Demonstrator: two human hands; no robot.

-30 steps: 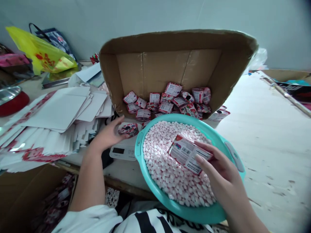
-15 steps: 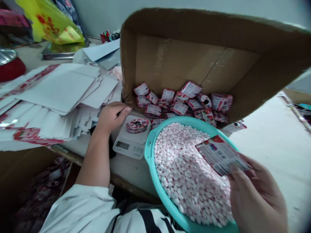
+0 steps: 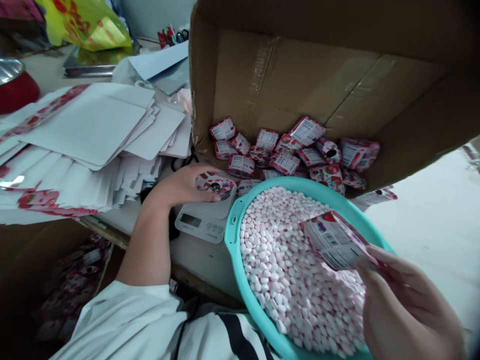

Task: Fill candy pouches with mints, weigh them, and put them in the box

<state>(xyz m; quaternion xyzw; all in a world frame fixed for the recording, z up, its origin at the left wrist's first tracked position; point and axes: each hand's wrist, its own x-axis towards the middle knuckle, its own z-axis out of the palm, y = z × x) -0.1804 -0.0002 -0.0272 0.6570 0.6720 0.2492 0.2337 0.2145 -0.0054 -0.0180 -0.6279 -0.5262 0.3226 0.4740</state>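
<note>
Printed packet: over the teal basin, end pinched in my right hand. Likely light, bendy, slick; grip by edges. Left of the basin, my left hand curls round a plump pack at the scale.

The characters on the scale's display are too blurred to read. The picture's lower edge cuts off the turquoise basin, the upper edge crops the yellow bag, and the left edge cuts the red bowl.
</note>
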